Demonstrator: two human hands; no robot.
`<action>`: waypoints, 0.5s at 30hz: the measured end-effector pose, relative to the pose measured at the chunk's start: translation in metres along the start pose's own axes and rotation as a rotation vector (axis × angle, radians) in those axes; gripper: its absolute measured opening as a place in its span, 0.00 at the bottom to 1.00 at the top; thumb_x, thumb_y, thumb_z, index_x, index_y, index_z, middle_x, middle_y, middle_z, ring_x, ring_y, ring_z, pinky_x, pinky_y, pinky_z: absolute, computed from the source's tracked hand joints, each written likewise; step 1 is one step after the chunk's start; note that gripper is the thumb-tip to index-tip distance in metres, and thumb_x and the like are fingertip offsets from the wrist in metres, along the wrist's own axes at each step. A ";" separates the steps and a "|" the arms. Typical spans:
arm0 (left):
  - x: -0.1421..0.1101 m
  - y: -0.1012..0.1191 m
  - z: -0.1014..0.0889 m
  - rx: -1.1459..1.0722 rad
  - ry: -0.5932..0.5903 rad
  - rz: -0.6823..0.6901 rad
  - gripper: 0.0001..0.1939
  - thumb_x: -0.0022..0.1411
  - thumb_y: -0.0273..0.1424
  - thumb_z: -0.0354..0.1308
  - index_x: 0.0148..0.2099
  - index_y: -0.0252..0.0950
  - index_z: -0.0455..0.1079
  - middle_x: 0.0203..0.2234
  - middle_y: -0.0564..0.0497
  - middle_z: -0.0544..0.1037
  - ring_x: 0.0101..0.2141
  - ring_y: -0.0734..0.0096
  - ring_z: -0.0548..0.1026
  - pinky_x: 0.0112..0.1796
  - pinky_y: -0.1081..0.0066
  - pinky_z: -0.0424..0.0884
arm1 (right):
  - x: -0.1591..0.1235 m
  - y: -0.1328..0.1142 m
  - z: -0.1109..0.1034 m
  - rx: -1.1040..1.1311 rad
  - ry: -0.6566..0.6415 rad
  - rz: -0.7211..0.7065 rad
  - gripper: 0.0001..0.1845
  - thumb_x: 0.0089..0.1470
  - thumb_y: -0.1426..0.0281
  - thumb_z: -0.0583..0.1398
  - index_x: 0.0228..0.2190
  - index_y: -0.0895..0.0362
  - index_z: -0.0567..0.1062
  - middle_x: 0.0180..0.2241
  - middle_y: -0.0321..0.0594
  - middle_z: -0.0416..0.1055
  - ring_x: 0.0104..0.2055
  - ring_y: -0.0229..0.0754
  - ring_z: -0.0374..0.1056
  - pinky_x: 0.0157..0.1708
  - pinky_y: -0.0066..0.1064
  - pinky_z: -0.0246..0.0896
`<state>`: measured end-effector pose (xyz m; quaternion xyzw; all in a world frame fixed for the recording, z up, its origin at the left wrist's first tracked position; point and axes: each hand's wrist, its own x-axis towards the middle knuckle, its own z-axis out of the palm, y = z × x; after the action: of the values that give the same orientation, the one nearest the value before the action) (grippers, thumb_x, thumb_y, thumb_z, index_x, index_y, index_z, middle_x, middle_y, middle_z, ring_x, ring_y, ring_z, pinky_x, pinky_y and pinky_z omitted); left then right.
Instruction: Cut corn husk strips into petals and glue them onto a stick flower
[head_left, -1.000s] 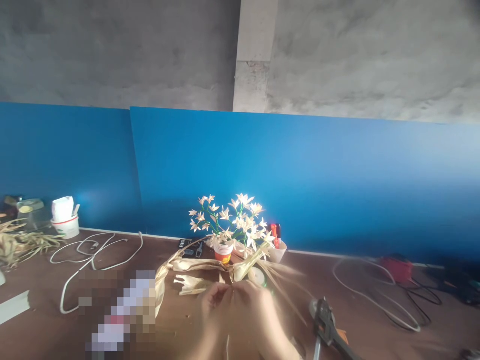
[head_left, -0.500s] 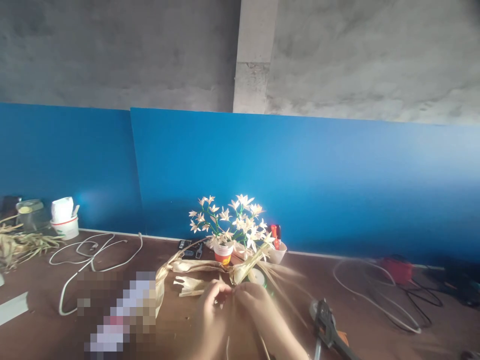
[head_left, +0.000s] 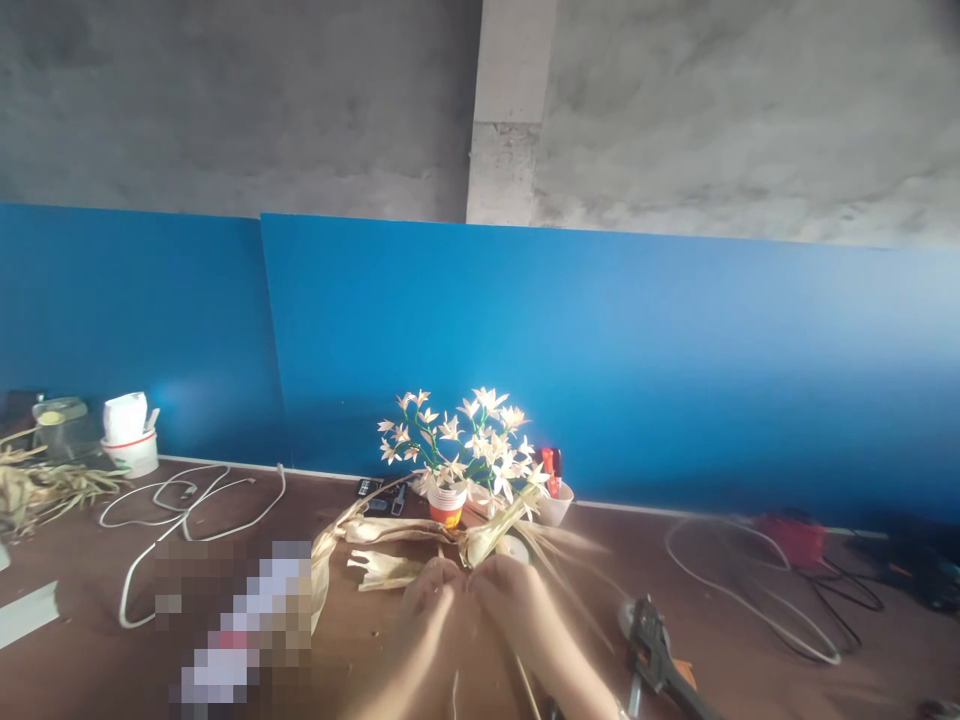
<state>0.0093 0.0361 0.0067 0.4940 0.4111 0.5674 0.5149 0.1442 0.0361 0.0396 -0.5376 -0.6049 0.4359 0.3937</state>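
My left hand [head_left: 430,604] and my right hand [head_left: 511,598] meet fingertip to fingertip low in the middle of the view. Both are closed in a pinch, and what lies between the fingers is too small and blurred to name. Below them a thin pale strand [head_left: 455,692] shows; whether it reaches the fingers I cannot tell. Just beyond the hands lie dried corn husks [head_left: 384,570]. Behind these stands a red and white cup [head_left: 446,510] with pale husk-like flowers [head_left: 491,445] on green stems. A round white and green roll [head_left: 516,548] is partly hidden by my right hand.
A black glue gun-like tool [head_left: 651,645] lies to the right, with a white cable [head_left: 720,592] and a red object [head_left: 795,540] farther back. At left are another white cable [head_left: 180,515], a white tub [head_left: 133,455] and dried leaves [head_left: 52,495]. A blue panel [head_left: 525,320] borders the table.
Both hands stay together at nearly the same spot. The left fingers have curled slightly, and the wrists have turned a little. Objects on the table keep their places.
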 end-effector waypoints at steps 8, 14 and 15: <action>0.009 -0.018 -0.004 -0.097 -0.044 -0.081 0.17 0.43 0.43 0.68 0.20 0.35 0.70 0.21 0.54 0.68 0.20 0.76 0.65 0.22 0.75 0.59 | 0.000 -0.001 -0.002 0.013 0.001 -0.016 0.07 0.46 0.69 0.58 0.22 0.59 0.71 0.18 0.33 0.69 0.20 0.35 0.65 0.20 0.24 0.56; 0.006 -0.017 -0.006 -0.441 -0.050 -0.285 0.16 0.45 0.42 0.67 0.26 0.33 0.72 0.20 0.52 0.72 0.24 0.72 0.70 0.24 0.75 0.62 | -0.002 -0.003 -0.003 -0.014 -0.020 -0.009 0.07 0.47 0.69 0.57 0.21 0.58 0.72 0.16 0.33 0.69 0.21 0.37 0.66 0.21 0.24 0.57; 0.005 -0.015 -0.006 -0.483 -0.042 -0.296 0.15 0.45 0.40 0.68 0.26 0.33 0.73 0.21 0.51 0.73 0.24 0.73 0.71 0.24 0.75 0.62 | -0.001 -0.002 -0.003 -0.012 -0.021 -0.008 0.07 0.47 0.70 0.57 0.21 0.57 0.71 0.16 0.33 0.69 0.20 0.36 0.66 0.21 0.24 0.57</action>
<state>0.0060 0.0430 -0.0082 0.3033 0.3210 0.5573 0.7031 0.1468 0.0352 0.0427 -0.5329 -0.6136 0.4363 0.3861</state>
